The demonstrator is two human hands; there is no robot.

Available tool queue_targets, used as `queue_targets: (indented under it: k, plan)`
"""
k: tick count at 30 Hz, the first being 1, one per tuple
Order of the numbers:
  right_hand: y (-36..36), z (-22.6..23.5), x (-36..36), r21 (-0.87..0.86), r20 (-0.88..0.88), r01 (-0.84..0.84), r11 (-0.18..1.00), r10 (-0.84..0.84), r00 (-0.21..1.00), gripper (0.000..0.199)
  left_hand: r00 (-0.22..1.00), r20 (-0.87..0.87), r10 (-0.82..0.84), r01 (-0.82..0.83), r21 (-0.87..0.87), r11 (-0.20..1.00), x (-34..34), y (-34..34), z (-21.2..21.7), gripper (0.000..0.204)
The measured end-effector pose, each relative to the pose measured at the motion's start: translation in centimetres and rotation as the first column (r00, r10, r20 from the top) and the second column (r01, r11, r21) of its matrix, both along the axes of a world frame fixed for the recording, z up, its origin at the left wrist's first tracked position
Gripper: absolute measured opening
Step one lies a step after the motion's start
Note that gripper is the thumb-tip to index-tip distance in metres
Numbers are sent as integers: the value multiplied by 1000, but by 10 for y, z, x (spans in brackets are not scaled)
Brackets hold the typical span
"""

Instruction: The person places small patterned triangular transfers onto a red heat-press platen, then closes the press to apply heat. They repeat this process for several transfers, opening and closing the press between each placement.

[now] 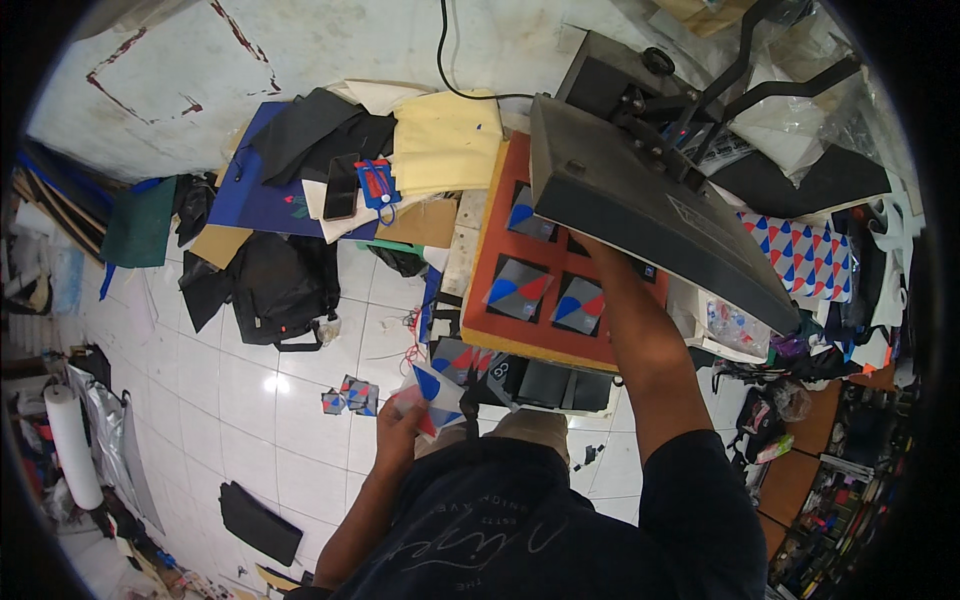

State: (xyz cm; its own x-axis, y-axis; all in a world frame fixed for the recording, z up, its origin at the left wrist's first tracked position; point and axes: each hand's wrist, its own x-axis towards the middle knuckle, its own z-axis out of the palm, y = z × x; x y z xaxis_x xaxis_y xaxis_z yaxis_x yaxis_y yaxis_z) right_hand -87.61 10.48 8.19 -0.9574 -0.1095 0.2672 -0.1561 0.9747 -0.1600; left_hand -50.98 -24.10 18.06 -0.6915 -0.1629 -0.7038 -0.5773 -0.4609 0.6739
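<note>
A heat press with a dark raised upper plate (650, 195) stands at the right, above an orange-red lower bed (500, 335). Dark square pieces (518, 287) with red, blue and grey prints lie in rows on the bed. My right arm reaches in beneath the plate; my right hand (597, 252) shows only at the wrist end, its fingers hidden by the plate's edge. Close to my waist, my left hand (405, 410) is closed on translucent transfer sheets (432, 392) printed in red and blue. More dark printed pieces (455, 358) sit just below the bed's front edge.
A phone (341, 186) and a blue lanyard card (379, 184) rest beside folded yellow cloth (447, 142) on the left-hand surface. A black bag (285, 290), printed scraps (359, 394) and folded black material (260, 522) lie on the tiled floor. Red-and-blue patterned sheets (800, 255) are at the right.
</note>
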Motion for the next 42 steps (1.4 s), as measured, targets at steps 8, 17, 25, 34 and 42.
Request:
queue_targets:
  k: [8,17,25,34,42]
  plan:
    - [-2,-2,-1,26,-7,5,1000,-5,1000,53,999,-24,-22,21,-21,1000,6,-3,-11,37]
    - [-12,1,-2,56,-45,18,998,-16,999,60,1000,-11,-8,7,-29,1000,6,-1,-6,33]
    - [-1,-10,-11,37,37,18,999,-20,999,66,1000,-9,-19,19,-54,998,6,0,-5,33]
    - [1,-16,-9,65,19,1,998,-3,1000,67,999,-9,-51,51,-63,997,11,-2,-11,40]
    - [0,-16,-9,55,44,21,998,-23,999,67,996,-1,-90,90,-120,989,11,0,-10,40]
